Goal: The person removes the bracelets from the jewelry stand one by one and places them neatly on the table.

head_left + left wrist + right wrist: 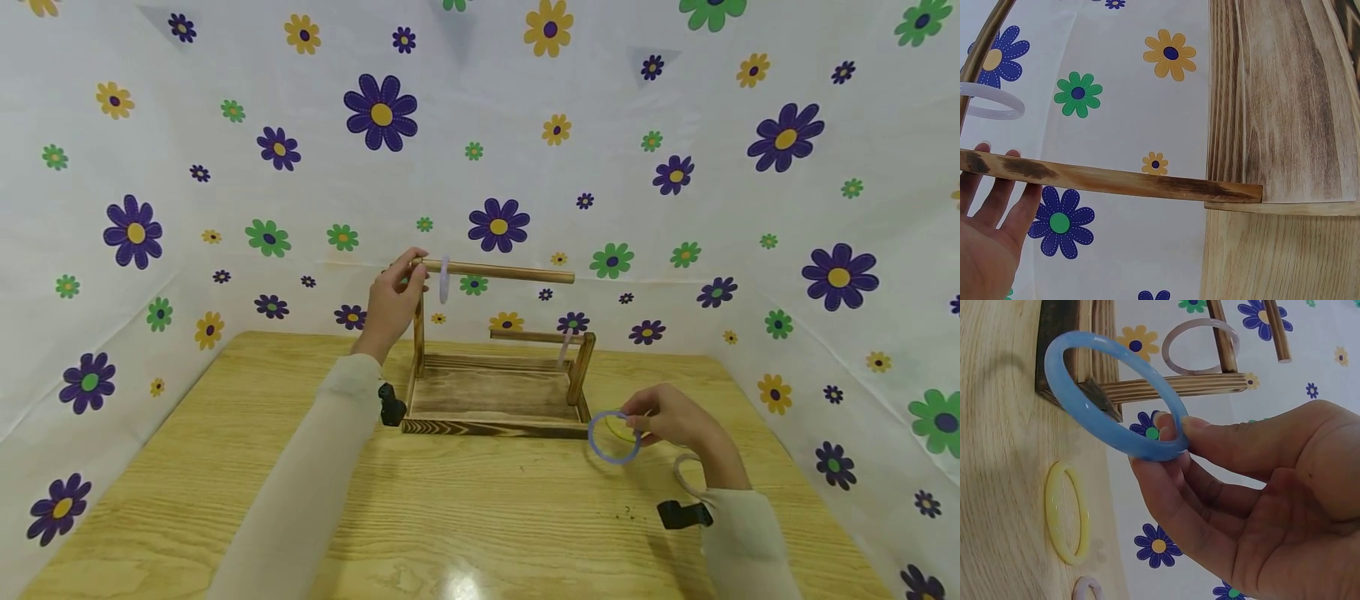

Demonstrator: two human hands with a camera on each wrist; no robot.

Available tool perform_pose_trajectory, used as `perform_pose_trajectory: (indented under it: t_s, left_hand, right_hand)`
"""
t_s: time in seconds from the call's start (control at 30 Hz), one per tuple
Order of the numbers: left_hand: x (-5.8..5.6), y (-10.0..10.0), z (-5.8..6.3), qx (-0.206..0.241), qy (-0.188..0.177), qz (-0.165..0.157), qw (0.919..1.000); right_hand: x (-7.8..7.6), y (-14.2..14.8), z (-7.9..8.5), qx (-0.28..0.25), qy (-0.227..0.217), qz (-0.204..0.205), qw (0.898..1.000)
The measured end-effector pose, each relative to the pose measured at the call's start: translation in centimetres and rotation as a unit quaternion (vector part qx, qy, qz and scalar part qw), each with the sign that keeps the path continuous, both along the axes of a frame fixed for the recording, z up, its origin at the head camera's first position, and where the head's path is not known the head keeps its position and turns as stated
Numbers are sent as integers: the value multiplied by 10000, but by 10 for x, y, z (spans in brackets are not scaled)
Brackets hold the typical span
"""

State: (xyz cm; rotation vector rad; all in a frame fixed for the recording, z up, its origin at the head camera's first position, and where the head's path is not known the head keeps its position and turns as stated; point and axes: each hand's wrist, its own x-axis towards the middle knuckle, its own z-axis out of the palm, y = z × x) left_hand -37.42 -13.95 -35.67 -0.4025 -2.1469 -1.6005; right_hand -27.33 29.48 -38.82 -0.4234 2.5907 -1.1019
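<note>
A wooden bangle stand [495, 430] has a tall left post [419, 333] and a shorter right post [581, 371], each carrying a horizontal rod. My left hand [393, 304] grips the top of the tall post; in the left wrist view its fingers pass behind the wood. Beside those fingers, a pale lavender bangle [444, 287] hangs on the upper rod [510, 272]. Another pale bangle [1169, 359] hangs on the lower rod [525, 336]. To the right of the stand, my right hand [671, 417] pinches a blue bangle [1110, 432] between thumb and fingers, above the table.
A yellow bangle [1052, 515] lies on the wooden table [450, 508] below my right hand. Close to it lies a pale bangle [678, 475], partly behind the wrist in the head view. Flower-printed white cloth [442, 183] stands behind and at both sides.
</note>
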Motion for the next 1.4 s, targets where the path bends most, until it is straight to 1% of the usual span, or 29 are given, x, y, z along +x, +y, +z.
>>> perform_pose_trajectory:
  t_s: [0.1, 0.17, 0.37, 0.43, 0.6, 0.9, 0.97, 1.3, 1.4]
  left_hand:
    - [1, 1, 2, -16, -36, 18, 10000]
    - [5, 2, 5, -34, -63, 11, 10000]
    - [26, 7, 22, -80, -68, -8, 9999]
    - [20, 6, 17, -82, 14, 5, 10000]
    - [0, 0, 1, -19, 156, -22, 9999]
    - [1, 0, 0, 11, 69, -46, 10000]
    - [1, 0, 0, 10, 53, -41, 10000]
    - [1, 0, 0, 13, -16, -4, 10000]
    - [2, 1, 2, -8, -53, 15, 10000]
  right_hand:
    - [0, 1, -1, 10, -22, -48, 10000]
    - [0, 2, -1, 36, -28, -87, 10000]
    - [0, 6, -2, 74, -68, -229, 9997]
    - [-1, 7, -3, 68, -91, -274, 9996]
    - [-2, 9, -6, 43, -194, -319, 9993]
    - [-4, 12, -10, 85, -233, -249, 9994]
    - [-4, 12, -11, 105, -268, -310, 9991]
    - [-4, 13, -15, 211, -350, -316, 9987]
    - [-3, 13, -16, 180, -411, -391, 9982]
